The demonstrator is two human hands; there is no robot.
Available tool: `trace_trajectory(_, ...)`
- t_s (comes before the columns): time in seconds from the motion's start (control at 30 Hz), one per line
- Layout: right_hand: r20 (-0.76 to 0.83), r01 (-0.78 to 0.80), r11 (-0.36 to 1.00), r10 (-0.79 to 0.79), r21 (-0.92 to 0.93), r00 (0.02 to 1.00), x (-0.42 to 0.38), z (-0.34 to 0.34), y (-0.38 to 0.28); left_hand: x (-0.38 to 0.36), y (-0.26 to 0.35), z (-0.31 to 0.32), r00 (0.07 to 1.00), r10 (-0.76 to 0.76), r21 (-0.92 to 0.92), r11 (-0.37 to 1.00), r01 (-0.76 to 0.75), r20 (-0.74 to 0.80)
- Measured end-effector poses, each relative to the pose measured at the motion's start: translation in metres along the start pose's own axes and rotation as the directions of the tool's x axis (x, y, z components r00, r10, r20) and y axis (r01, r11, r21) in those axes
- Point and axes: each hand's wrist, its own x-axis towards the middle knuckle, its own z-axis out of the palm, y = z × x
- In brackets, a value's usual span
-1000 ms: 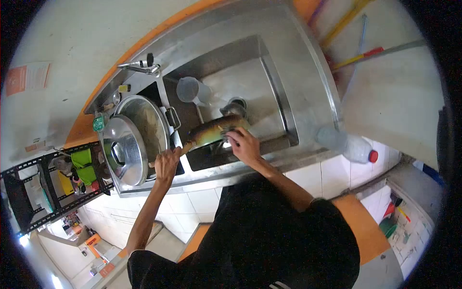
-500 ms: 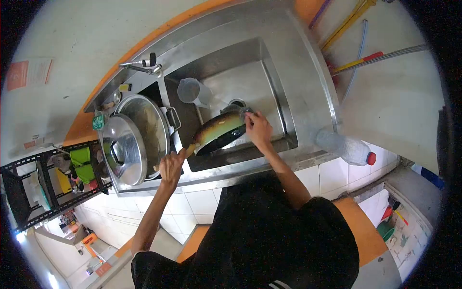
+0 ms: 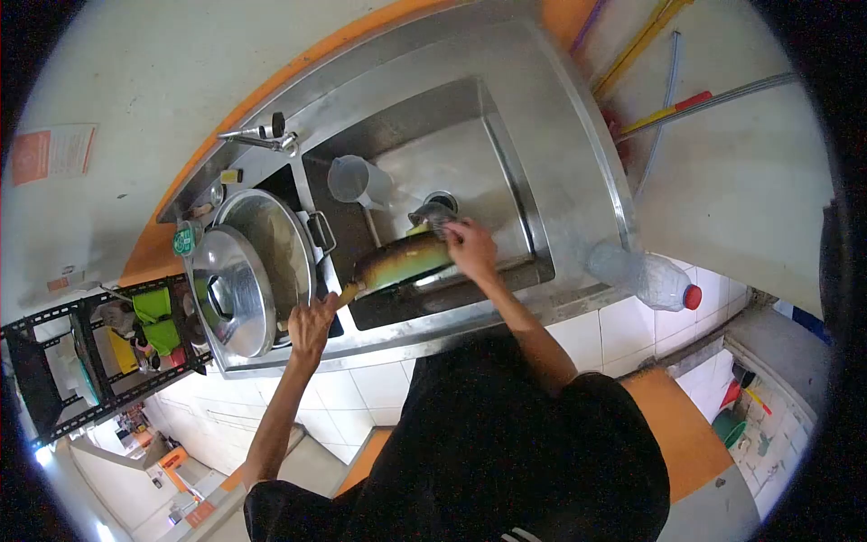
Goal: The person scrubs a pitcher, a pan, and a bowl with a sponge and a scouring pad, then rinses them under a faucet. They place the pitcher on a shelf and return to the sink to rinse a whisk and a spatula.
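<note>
My left hand point(image 3: 312, 327) is wrapped round the light brown handle of a frying pan point(image 3: 402, 262). The pan is tilted on its side over the sink point(image 3: 497, 163), its green, brown-scorched outside facing up. At the pan's far right edge, my right hand point(image 3: 472, 250) has its fingers closed on what looks like a grey scouring pad point(image 3: 433, 215), partly hidden by the fingers and pressed to the pan. A translucent measuring jug point(image 3: 357, 181) lies in the sink beyond the pan, left of the drain point(image 3: 441, 199).
Left of the sink stand a large metal pot point(image 3: 271, 226) and its lid point(image 3: 233, 291), leaning over it. A faucet point(image 3: 271, 137) is at the back ledge. A plastic bottle with a red cap point(image 3: 646, 275) lies on the right counter edge. A black rack point(image 3: 99, 352) stands far left.
The pan has turned slightly, its rim now less visible. My right hand has shifted left and a little down along the pan's edge. My left hand keeps its grip on the handle.
</note>
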Motion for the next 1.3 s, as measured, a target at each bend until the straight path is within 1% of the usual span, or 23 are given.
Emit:
trace_trajectory(0.03,0.005,-0.109,0.994,0.109,-0.027,0.994,0.006,-0.002,0.008,-0.005,0.002,-0.001,0.985,-0.039,-0.058,0.997,0.049,0.166)
trace_trajectory(0.1,-0.019,0.065,0.998,-0.065,0.007,0.998,-0.001,-0.007,-0.001,-0.007,0.004,-0.001,0.97,-0.069,-0.055,0.995,0.084,0.232)
trace_trajectory(0.17,-0.041,0.247,0.966,-0.245,0.075,0.969,-0.023,-0.018,-0.033,-0.012,0.008,0.001,0.968,-0.051,-0.073,0.995,0.071,0.247)
trace_trajectory(0.2,-0.103,0.228,0.966,-0.216,0.125,0.971,-0.018,-0.008,-0.011,-0.015,0.009,0.003,0.973,-0.041,-0.084,0.995,0.061,0.229)
trace_trajectory(0.3,-0.111,0.007,0.994,0.005,0.108,0.994,-0.014,-0.009,0.022,-0.024,0.011,0.009,0.98,-0.088,-0.126,0.986,0.111,0.179)
trace_trajectory(0.33,-0.079,0.064,0.978,-0.049,0.198,0.996,-0.02,-0.01,0.021,-0.024,0.012,0.007,0.964,-0.096,-0.157,0.978,0.137,0.247)
trace_trajectory(0.43,-0.047,0.192,0.954,-0.186,0.231,0.981,-0.034,-0.016,0.011,-0.033,0.017,0.002,0.975,-0.103,-0.135,0.982,0.132,0.198)
trace_trajectory(0.47,0.009,0.223,0.953,-0.23,0.203,0.973,-0.034,-0.02,0.011,-0.033,0.019,0.001,0.963,-0.128,-0.148,0.975,0.166,0.235)
trace_trajectory(0.57,0.083,0.282,0.959,-0.28,-0.022,0.957,-0.03,-0.027,0.012,-0.039,0.023,0.002,0.979,-0.143,-0.207,0.963,0.171,0.144)
trace_trajectory(0.6,0.047,0.321,0.938,-0.317,-0.132,0.947,-0.027,-0.029,0.01,-0.04,0.024,0.001,0.985,-0.128,-0.196,0.969,0.15,0.119)
trace_trajectory(0.7,0.102,0.398,0.84,-0.389,-0.368,0.916,-0.014,-0.021,0.014,-0.041,0.03,-0.001,0.978,-0.142,-0.23,0.957,0.176,0.154)
trace_trajectory(0.8,0.103,0.45,0.782,-0.453,-0.43,0.886,-0.003,-0.021,0.007,-0.04,0.033,-0.011,0.962,-0.192,-0.28,0.929,0.242,0.195)
trace_trajectory(0.83,0.073,0.494,0.753,-0.517,-0.436,0.853,0.002,-0.021,0.005,-0.041,0.033,-0.012,0.955,-0.211,-0.305,0.914,0.268,0.208)
trace_trajectory(0.93,0.007,0.598,0.669,-0.664,-0.442,0.748,0.013,-0.026,-0.005,-0.038,0.035,-0.028,0.872,-0.244,-0.255,0.892,0.373,0.424)
trace_trajectory(0.97,0.001,0.622,0.652,-0.69,-0.433,0.724,0.014,-0.029,-0.01,-0.037,0.035,-0.035,0.854,-0.225,-0.294,0.872,0.391,0.469)
trace_trajectory(1.03,-0.002,0.675,0.601,-0.748,-0.429,0.664,0.016,-0.032,-0.012,-0.037,0.036,-0.047,0.816,-0.176,-0.372,0.823,0.429,0.551)
trace_trajectory(1.07,0.004,0.703,0.565,-0.778,-0.432,0.628,0.015,-0.033,-0.012,-0.049,0.036,-0.03,0.831,-0.109,-0.468,0.783,0.409,0.545)
trace_trajectory(1.1,0.013,0.731,0.527,-0.807,-0.433,0.59,0.014,-0.034,-0.012,-0.054,0.035,-0.013,0.702,0.012,-0.578,0.577,0.577,0.712)
trace_trajectory(1.13,0.051,0.746,0.557,-0.788,-0.366,0.614,0.012,-0.039,-0.015,-0.057,0.034,0.002,0.562,0.185,-0.589,0.337,0.735,0.806)
trace_trajectory(1.17,0.043,0.765,0.531,-0.811,-0.364,0.583,0.011,-0.041,-0.017,-0.061,0.036,0.012,0.429,0.387,-0.496,0.09,0.864,0.816)
trace_trajectory(1.2,0.035,0.785,0.504,-0.834,-0.361,0.551,0.012,-0.043,-0.018,-0.059,0.04,0.016,0.317,0.492,-0.286,-0.139,0.948,0.811)
trace_trajectory(1.23,0.022,0.801,0.477,-0.855,-0.362,0.518,0.015,-0.044,-0.018,-0.059,0.049,0.014,0.389,0.41,-0.404,-0.052,0.913,0.825)
trace_trajectory(1.3,0.078,0.776,0.581,-0.786,-0.246,0.613,0.018,-0.047,-0.015,-0.062,0.07,0.009,0.538,0.262,-0.586,0.169,0.792,0.802)
